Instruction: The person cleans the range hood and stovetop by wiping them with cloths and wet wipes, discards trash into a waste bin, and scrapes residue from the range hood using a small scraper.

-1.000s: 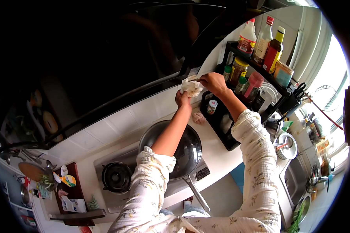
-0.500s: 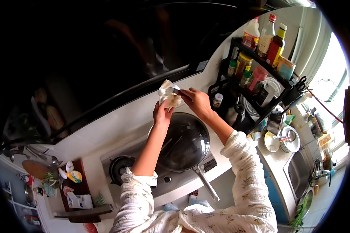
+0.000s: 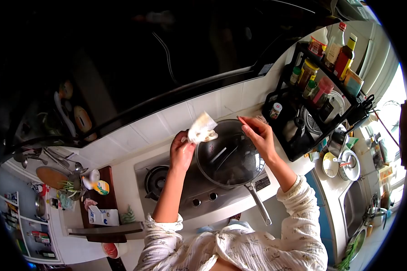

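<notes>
My left hand (image 3: pixel 182 151) is closed on a crumpled white paper towel (image 3: pixel 202 128) with brownish stains, raised above the back left of the covered pan. My right hand (image 3: pixel 260 137) pinches a small reddish thing (image 3: pixel 242 120) whose kind I cannot make out, over the pan's far right rim. Below both hands sits a wide pan with a see-through lid (image 3: pixel 239 167) on the steel gas hob (image 3: pixel 182 193). Its long metal handle (image 3: pixel 259 207) points towards me, slightly right. The two hands are apart.
A dark range hood (image 3: pixel 167 97) hangs low ahead. At the right stands a black rack (image 3: pixel 298 151) with bottles and jars, then bowls (image 3: pixel 329 165) and a sink (image 3: pixel 353 203). To the left are a burner (image 3: pixel 157 183) and a wooden board (image 3: pixel 105 180) bearing a tissue pack (image 3: pixel 103 216).
My right hand has drawn away from the paper towel to the right. My left hand still holds the towel, now lower over the pan. The whole view has shifted.
</notes>
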A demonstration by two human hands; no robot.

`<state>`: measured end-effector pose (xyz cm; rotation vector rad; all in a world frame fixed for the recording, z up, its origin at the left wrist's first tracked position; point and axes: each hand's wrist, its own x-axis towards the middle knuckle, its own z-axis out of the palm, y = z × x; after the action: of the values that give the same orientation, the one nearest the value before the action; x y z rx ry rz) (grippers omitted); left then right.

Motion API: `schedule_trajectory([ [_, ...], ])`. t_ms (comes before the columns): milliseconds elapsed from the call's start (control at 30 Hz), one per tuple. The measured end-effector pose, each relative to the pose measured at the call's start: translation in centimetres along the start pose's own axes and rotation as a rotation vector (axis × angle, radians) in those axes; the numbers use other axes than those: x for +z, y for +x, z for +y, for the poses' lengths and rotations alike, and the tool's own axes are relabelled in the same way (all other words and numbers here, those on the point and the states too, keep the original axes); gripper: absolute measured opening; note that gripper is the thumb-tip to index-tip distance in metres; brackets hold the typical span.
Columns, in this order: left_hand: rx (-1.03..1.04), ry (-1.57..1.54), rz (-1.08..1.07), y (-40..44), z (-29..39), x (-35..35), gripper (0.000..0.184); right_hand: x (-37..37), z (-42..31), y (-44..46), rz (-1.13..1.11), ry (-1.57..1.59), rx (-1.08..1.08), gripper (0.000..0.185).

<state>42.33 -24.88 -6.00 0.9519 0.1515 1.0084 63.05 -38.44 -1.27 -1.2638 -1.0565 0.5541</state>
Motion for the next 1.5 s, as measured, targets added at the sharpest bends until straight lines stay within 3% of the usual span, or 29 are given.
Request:
schedule_trajectory([
  [33,0.096,0.129,-0.085,-0.2,0.6,0.1,0.029,0.4,0.1,-0.1,-0.015,0.045,0.044,0.029],
  [100,0.206,0.412,-0.034,-0.7,1.9,0.1,0.029,1.1,0.5,-0.3,-0.043,0.127,0.117,0.030],
  [267,0.354,0.518,-0.021,-1.4,3.6,0.0,0.030,2.9,-0.2,-1.5,-0.102,0.182,0.168,0.030],
  [433,0.320,0.325,0.029,-1.4,2.9,-1.4,0.028,4.2,-1.2,-2.5,-0.116,0.040,-0.055,0.027],
  [500,0.304,0.240,0.062,-1.3,2.6,-1.7,0.029,4.2,-1.7,-2.3,-0.228,-0.178,-0.298,0.029],
  [700,0.080,-0.202,0.201,0.4,-0.9,-2.1,0.026,6.2,0.2,-1.2,-0.233,-0.550,-0.384,0.028],
  [933,-0.143,-0.309,0.367,-0.6,-2.9,-4.0,0.025,7.1,1.6,-1.5,-0.257,-0.622,-0.392,0.028],
  [1033,-0.195,-0.316,0.550,0.7,-3.1,-6.7,0.023,7.6,1.3,-1.7,-0.263,-0.623,-0.381,0.028],
  [1167,0.001,-0.345,0.678,4.6,0.0,-10.8,0.027,7.7,0.6,-2.3,-0.245,-0.529,-0.407,0.029],
  [1300,0.167,-0.436,0.608,9.3,0.7,-12.3,0.026,7.4,-0.9,-3.7,-0.252,-0.483,-0.339,0.029],
  [1367,0.124,-0.446,0.689,11.2,0.6,-11.1,0.023,7.0,-1.6,-4.4,-0.259,-0.534,-0.271,0.028],
  [1500,-0.026,-0.514,0.617,13.3,-2.6,-9.3,0.019,6.6,-1.8,-5.5,-0.236,-0.520,-0.160,0.026],
])
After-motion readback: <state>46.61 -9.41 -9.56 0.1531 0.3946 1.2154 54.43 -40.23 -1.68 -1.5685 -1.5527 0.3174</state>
